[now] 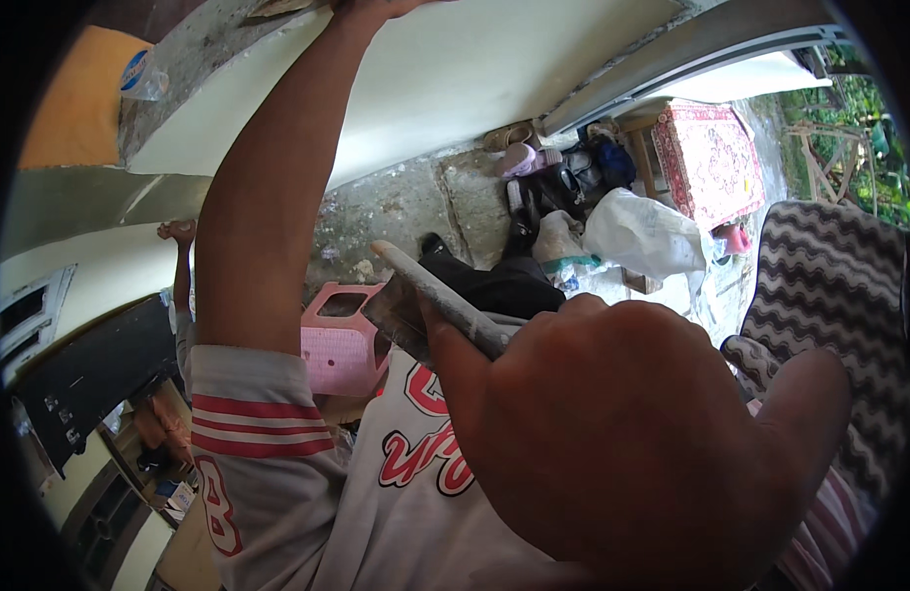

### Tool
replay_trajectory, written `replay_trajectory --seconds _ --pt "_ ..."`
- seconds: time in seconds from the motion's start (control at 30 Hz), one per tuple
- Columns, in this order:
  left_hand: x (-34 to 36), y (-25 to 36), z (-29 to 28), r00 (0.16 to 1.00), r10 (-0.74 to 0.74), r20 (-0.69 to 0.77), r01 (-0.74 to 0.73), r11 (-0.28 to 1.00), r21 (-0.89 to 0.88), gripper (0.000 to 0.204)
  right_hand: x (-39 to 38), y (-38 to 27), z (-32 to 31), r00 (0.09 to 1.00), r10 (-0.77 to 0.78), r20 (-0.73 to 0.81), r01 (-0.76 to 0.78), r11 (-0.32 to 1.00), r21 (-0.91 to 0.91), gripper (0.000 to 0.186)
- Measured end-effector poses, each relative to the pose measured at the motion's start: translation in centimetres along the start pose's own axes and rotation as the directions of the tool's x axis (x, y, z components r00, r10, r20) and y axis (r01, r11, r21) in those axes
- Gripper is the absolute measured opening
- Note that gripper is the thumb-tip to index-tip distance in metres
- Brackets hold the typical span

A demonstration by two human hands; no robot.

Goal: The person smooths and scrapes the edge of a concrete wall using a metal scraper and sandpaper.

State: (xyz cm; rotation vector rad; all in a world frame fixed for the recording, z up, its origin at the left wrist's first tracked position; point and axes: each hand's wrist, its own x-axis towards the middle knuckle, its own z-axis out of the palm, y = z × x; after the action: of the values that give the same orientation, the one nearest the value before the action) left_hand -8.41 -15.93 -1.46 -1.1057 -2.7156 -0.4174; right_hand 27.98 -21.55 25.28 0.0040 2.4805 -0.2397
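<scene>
Close in front, my right hand (pixel 622 433) is closed around a scraper-like tool (pixel 440 295). The tool has a whitish, smeared bar with a grey metal plate beside it; its grip is hidden in my fist. My left arm stretches up along the pale wall (pixel 474 89). At the top edge of the view, my left hand (pixel 371 8) is mostly cut off, so its fingers and anything in them are hidden.
A pink plastic stool (pixel 341 340) stands below the tool. Shoes, bags and a white sack (pixel 642 234) lie on the concrete floor, near a table with a red patterned cloth (pixel 711 163). A plastic cup (pixel 144 77) sits upper left. Another person's hand (pixel 179 231) is raised at left.
</scene>
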Motion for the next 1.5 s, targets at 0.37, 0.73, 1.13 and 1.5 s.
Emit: replay_trajectory --seconds 0.37,0.73,1.13,1.5 --pt "-0.4 0.4 -0.5 0.999 -0.018 0.031 0.019 1.0 -0.014 0.127 1.3 -1.6 0.6 0.98 0.022 -0.2 -0.016 0.999 0.029 0.038" --pt "-0.4 -0.2 -0.9 1.0 0.008 0.021 -0.006 0.995 -0.096 0.124 3.1 -2.6 -0.4 0.997 -0.032 -0.066 0.032 0.999 0.0 0.02" --pt "-1.4 0.5 -2.4 0.999 -0.025 0.04 0.03 0.993 -0.117 0.125 5.5 -3.3 -0.2 0.951 -0.211 -0.227 0.226 0.973 0.046 0.012" --pt "-1.1 1.1 -0.9 0.997 0.058 -0.057 -0.064 0.993 -0.094 0.12 8.9 -7.7 3.2 0.981 0.079 0.175 0.075 0.681 -0.729 0.046"
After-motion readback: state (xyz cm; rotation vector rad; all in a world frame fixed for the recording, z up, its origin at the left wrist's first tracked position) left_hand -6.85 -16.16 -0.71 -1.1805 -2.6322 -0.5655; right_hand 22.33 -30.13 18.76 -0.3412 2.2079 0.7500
